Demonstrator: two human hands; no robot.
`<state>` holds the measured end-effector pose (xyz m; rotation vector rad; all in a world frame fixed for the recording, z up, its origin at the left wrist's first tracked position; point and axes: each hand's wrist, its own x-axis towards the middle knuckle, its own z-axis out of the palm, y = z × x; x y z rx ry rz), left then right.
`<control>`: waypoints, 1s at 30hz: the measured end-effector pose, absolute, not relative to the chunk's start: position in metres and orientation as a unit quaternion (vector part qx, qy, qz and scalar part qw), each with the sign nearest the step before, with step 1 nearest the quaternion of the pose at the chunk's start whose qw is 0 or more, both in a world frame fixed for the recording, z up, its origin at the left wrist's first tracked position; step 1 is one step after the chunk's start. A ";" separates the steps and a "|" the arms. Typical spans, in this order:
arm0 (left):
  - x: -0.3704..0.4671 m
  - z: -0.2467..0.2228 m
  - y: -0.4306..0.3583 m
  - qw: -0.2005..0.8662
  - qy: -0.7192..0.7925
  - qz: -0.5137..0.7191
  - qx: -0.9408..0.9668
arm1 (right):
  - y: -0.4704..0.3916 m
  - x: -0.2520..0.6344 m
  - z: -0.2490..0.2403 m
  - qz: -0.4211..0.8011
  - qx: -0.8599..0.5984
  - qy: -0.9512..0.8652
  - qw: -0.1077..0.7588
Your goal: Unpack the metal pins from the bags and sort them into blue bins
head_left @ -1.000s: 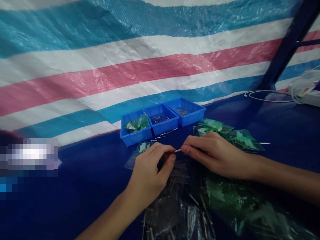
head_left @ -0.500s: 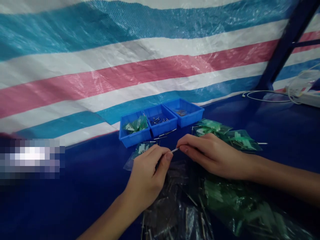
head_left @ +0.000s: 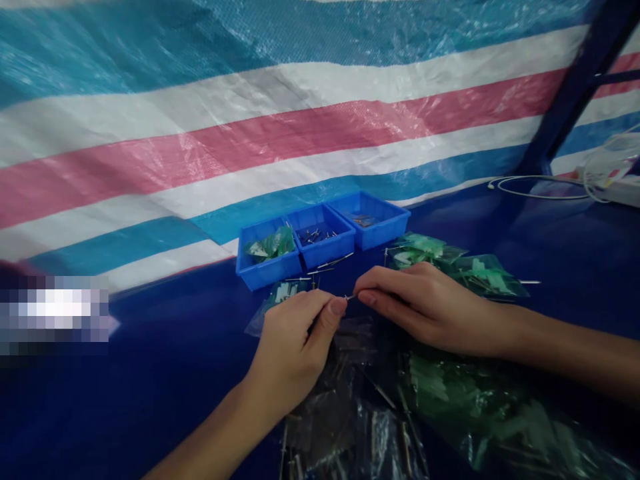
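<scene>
A small, thin metal rod (head_left: 351,297) spans the gap between my two hands, above the blue table. My left hand (head_left: 299,340) is closed, pinching the rod's left end between thumb and forefinger. From the other side, my right hand (head_left: 425,303) pinches the right end with thumb and forefinger. The fingers cover both ends, so whether it is one piece or two joined pieces is hidden. Below the hands lie clear plastic bags (head_left: 345,423) of thin metal rods. A green-tinted bag (head_left: 480,407) of pale strips lies under the right forearm.
Three blue bins (head_left: 320,237) stand in a row at the back, with a green bag, small metal pins and thin parts inside. Small green bags (head_left: 487,273) lie at right. A white cable (head_left: 535,193) curls near a striped plastic sheet (head_left: 300,140) behind.
Less of the pale, thicker part of the rod shows at my left fingertips now. Both hands keep their pinch in nearly the same place; the view has shifted slightly.
</scene>
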<state>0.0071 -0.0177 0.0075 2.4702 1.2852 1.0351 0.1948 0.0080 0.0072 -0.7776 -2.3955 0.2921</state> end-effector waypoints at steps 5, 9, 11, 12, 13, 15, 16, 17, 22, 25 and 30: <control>0.007 0.009 -0.017 0.075 0.440 0.349 0.824 | 0.009 0.196 0.005 0.035 -0.285 -0.912 0.292; 0.009 0.011 -0.016 0.073 0.440 0.346 0.825 | 0.011 0.196 0.003 0.016 -0.283 -0.911 0.299; 0.009 0.011 -0.016 0.076 0.438 0.336 0.830 | 0.011 0.197 0.002 0.011 -0.277 -0.912 0.301; 0.009 0.010 -0.016 0.077 0.440 0.333 0.831 | 0.011 0.197 0.002 0.010 -0.274 -0.914 0.300; 0.009 0.010 -0.016 0.077 0.443 0.332 0.829 | 0.011 0.197 0.002 0.010 -0.271 -0.915 0.297; 0.009 0.009 -0.016 0.077 0.451 0.339 0.822 | 0.011 0.198 0.003 0.016 -0.266 -0.919 0.291; 0.008 0.008 -0.016 0.077 0.455 0.344 0.818 | 0.011 0.198 0.003 0.018 -0.264 -0.920 0.289; 0.008 0.008 -0.016 0.078 0.458 0.349 0.814 | 0.011 0.199 0.003 0.018 -0.261 -0.921 0.289; 0.008 0.007 -0.017 0.083 0.460 0.370 0.803 | 0.013 0.200 0.003 0.013 -0.253 -0.921 0.295; 0.008 0.008 -0.018 0.089 0.445 0.377 0.807 | 0.013 0.200 0.003 0.017 -0.266 -0.915 0.303; 0.007 0.008 -0.019 0.109 0.414 0.382 0.819 | 0.013 0.201 0.004 0.023 -0.255 -0.920 0.298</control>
